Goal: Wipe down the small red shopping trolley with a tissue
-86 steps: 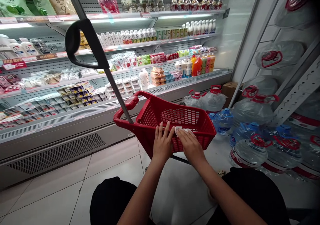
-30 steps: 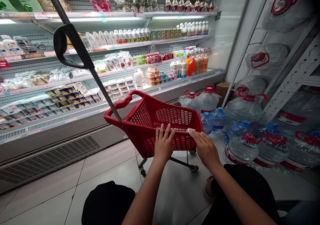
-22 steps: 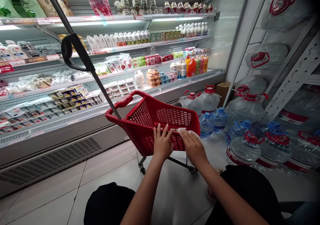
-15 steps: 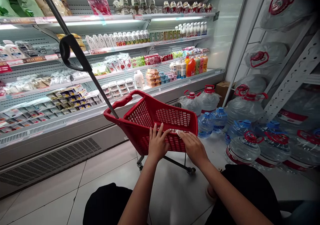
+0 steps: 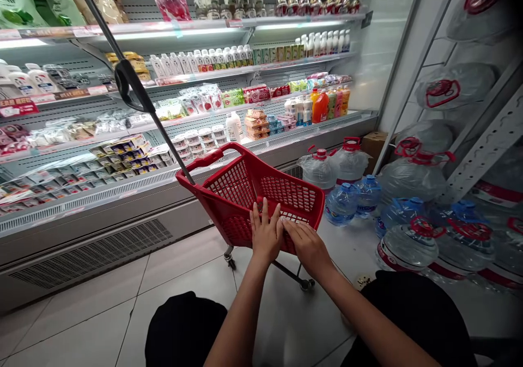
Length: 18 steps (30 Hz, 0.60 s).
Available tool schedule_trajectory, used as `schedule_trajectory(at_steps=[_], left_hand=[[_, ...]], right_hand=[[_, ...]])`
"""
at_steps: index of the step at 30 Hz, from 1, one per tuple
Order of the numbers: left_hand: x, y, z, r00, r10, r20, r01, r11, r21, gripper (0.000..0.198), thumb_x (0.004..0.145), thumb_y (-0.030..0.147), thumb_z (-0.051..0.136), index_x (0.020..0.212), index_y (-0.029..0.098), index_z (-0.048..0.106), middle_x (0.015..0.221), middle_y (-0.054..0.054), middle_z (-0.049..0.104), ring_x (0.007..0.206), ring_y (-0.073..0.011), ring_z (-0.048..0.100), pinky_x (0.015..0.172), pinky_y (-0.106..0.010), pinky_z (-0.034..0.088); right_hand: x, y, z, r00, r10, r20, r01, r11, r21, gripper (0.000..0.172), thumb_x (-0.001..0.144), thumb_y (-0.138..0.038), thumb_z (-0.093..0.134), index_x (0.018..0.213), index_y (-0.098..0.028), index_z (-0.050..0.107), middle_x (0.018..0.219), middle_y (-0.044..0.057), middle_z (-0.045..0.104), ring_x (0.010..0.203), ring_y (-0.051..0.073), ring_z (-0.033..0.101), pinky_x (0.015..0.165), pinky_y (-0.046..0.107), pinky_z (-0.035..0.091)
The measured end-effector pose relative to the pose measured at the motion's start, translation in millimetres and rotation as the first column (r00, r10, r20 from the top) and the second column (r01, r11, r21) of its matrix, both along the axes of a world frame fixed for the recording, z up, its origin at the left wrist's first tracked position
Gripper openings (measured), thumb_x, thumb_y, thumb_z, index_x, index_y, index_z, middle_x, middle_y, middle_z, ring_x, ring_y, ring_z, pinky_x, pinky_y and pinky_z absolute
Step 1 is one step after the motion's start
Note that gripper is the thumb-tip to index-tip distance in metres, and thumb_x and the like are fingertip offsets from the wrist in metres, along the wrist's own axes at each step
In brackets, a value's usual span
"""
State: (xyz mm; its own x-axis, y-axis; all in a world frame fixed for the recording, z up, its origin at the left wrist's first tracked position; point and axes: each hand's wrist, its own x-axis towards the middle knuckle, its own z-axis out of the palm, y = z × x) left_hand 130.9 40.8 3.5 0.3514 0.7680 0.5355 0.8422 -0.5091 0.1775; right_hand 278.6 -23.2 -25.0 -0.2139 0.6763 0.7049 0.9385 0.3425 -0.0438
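Note:
A red plastic shopping cart basket (image 5: pixel 239 190) on small wheels stands on the tiled floor in front of me. Its long grey pole with a black loop handle (image 5: pixel 131 86) slants up to the left. My left hand (image 5: pixel 265 235) lies flat and open on the basket's near wall, fingers spread. Beside it, my right hand (image 5: pixel 307 244) presses a white wipe (image 5: pixel 283 221) against the same wall near the rim. Only a sliver of the wipe shows past my fingertips. My dark-clothed knees fill the bottom of the view.
An open chiller (image 5: pixel 122 190) with shelves of dairy packs and bottles runs along the left and back. Several large water jugs (image 5: pixel 408 242) with red handles crowd the floor at the right, below a metal rack (image 5: pixel 486 149). A cardboard box (image 5: pixel 373 141) sits in the corner.
The cart has turned slightly, its handle swinging right. My right hand slid left along the basket wall with the wipe and now sits against my left hand.

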Motion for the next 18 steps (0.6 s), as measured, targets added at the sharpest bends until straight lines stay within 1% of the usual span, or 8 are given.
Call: schedule_trajectory(at_steps=[2,5,7,9,12,14,16,18], left_hand=[[-7,4,2.0,1.0,-0.008,-0.004,0.008,1.0,0.001,0.055,0.105,0.032,0.052,0.159,0.036,0.044,0.177,0.001,0.009,0.162,-0.0363,0.002,0.13,-0.062,0.016],[-16,10,6.7,1.0,-0.021,-0.014,0.021,1.0,-0.021,0.054,0.104,0.039,0.055,0.157,0.034,0.048,0.177,-0.002,0.009,0.162,-0.0376,0.002,0.13,-0.062,0.015],[-19,13,9.6,0.999,-0.024,-0.031,0.023,0.999,-0.039,0.053,0.103,0.043,0.056,0.155,0.033,0.051,0.176,-0.003,0.011,0.162,-0.0376,0.003,0.13,-0.062,0.015],[-19,11,10.3,0.998,-0.013,-0.06,0.01,0.999,-0.046,0.051,0.104,0.043,0.053,0.154,0.031,0.052,0.175,-0.005,0.017,0.162,-0.036,0.008,0.13,-0.061,0.018],[-14,0,4.5,0.992,-0.012,-0.124,0.01,1.0,-0.018,0.051,0.107,0.037,0.044,0.155,0.02,0.051,0.171,-0.009,0.031,0.161,-0.03,0.019,0.131,-0.054,0.021],[-11,-13,-2.4,0.989,-0.021,-0.146,0.023,1.0,0.011,0.051,0.108,0.031,0.039,0.155,0.016,0.05,0.169,-0.009,0.036,0.16,-0.0267,0.023,0.132,-0.05,0.022],[-11,-24,-8.0,0.991,-0.022,-0.135,0.026,0.999,0.025,0.052,0.107,0.027,0.037,0.156,0.016,0.048,0.169,-0.008,0.035,0.16,-0.0255,0.023,0.132,-0.05,0.023],[-15,-30,-9.9,0.992,-0.029,-0.119,0.032,0.999,0.02,0.053,0.107,0.026,0.036,0.159,0.019,0.044,0.171,-0.006,0.032,0.161,-0.0248,0.021,0.132,-0.051,0.023]], right_hand=[[9,-10,-1.5,1.0,0.007,-0.003,-0.007,1.0,-0.024,0.067,0.095,0.0,0.038,0.159,-0.016,0.041,0.146,0.011,0.065,0.126,0.022,0.064,0.114,0.043,0.048],[16,-23,-2.3,1.0,-0.011,0.024,0.011,1.0,-0.011,0.072,0.094,0.002,0.036,0.163,-0.016,0.033,0.148,0.01,0.063,0.127,0.022,0.064,0.117,0.045,0.045],[13,-27,-2.1,0.999,-0.021,0.042,0.02,1.0,0.011,0.073,0.094,0.002,0.036,0.165,-0.015,0.029,0.15,0.011,0.061,0.13,0.022,0.063,0.118,0.045,0.045],[4,-31,-2.9,0.999,-0.012,0.053,0.01,1.0,0.028,0.075,0.094,0.003,0.034,0.166,-0.014,0.025,0.153,0.011,0.058,0.133,0.022,0.061,0.119,0.045,0.045],[-7,-38,-7.6,0.998,0.031,0.058,-0.034,0.998,0.054,0.077,0.093,0.004,0.03,0.167,-0.015,0.021,0.155,0.012,0.056,0.139,0.021,0.057,0.122,0.044,0.043],[-7,-45,-11.7,0.996,0.066,0.061,-0.07,0.995,0.07,0.077,0.093,0.004,0.03,0.167,-0.015,0.02,0.155,0.011,0.055,0.141,0.02,0.055,0.123,0.044,0.042],[2,-50,-14.3,0.991,0.109,0.082,-0.113,0.992,0.051,0.076,0.094,0.003,0.03,0.167,-0.017,0.02,0.157,0.01,0.053,0.144,0.019,0.053,0.124,0.044,0.042],[19,-51,-15.0,0.984,0.142,0.109,-0.145,0.989,0.014,0.075,0.096,0.002,0.03,0.167,-0.018,0.021,0.159,0.008,0.05,0.146,0.019,0.05,0.125,0.044,0.041]])
